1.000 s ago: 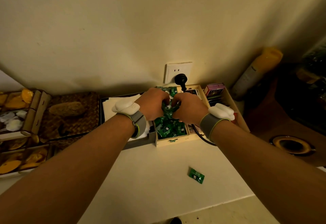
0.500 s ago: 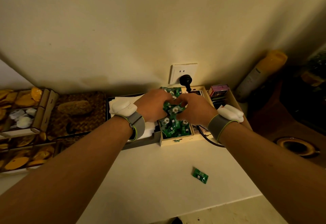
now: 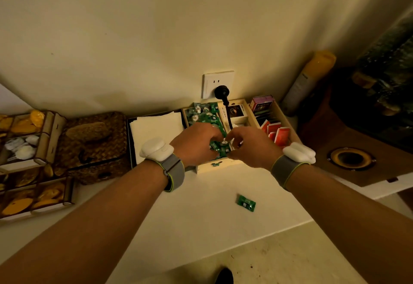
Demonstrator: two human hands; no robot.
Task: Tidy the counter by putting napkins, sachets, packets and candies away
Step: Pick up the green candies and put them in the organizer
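My left hand (image 3: 196, 144) and my right hand (image 3: 251, 148) hover side by side over the near end of a wooden divided box (image 3: 214, 168). Their fingers are loosened and slightly apart. Green wrapped candies (image 3: 220, 149) lie in the box's left compartment between and beneath my fingertips, and more candies (image 3: 204, 112) fill its far end. One green candy (image 3: 245, 203) lies alone on the white counter (image 3: 201, 212), nearer to me than the box. White napkins (image 3: 156, 127) sit in a black tray left of the box. Red sachets (image 3: 280, 132) stand in the box's right compartment.
A black plug (image 3: 222, 92) in the wall socket drops its cable across the box. A woven lidded basket (image 3: 93, 140) and wooden trays of yellow packets (image 3: 22, 201) stand at the left. At the right are a yellow-capped can (image 3: 309, 80) and a brown speaker (image 3: 352, 158). The counter's front edge (image 3: 257, 238) is close.
My hands came down from a tight bunch above the box toward its near end and moved apart. The candies they clutched now lie in the compartment. The lone candy has not moved.
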